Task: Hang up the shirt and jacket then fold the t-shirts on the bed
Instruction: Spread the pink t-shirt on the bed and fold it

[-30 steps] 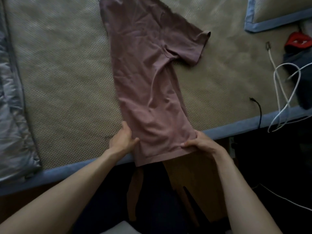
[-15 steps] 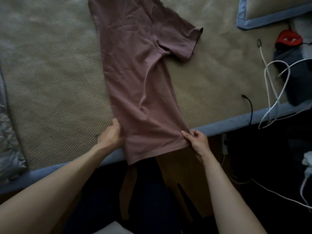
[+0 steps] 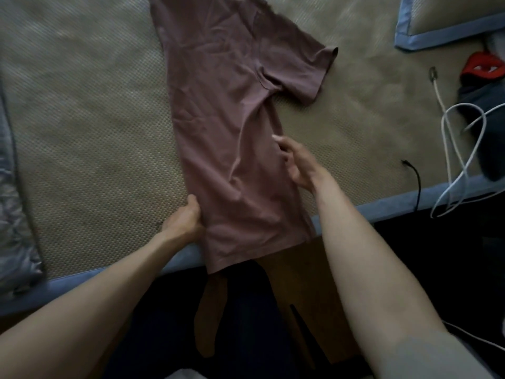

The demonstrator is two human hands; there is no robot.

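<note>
Right hand (image 3: 296,162) now off the hem, moved up the t-shirt's (image 3: 232,127) right edge, fingers spread. Left hand (image 3: 185,218) still pinching the lower left edge on the bed (image 3: 82,132). Likely smoothing before the next fold.

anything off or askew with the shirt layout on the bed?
Yes. The mauve t-shirt lies diagonally, its hem hanging over the bed edge, one sleeve splayed right. The left hand grips the left side; the right hand rests open at the right edge. White cables sprawl nearby.
</note>
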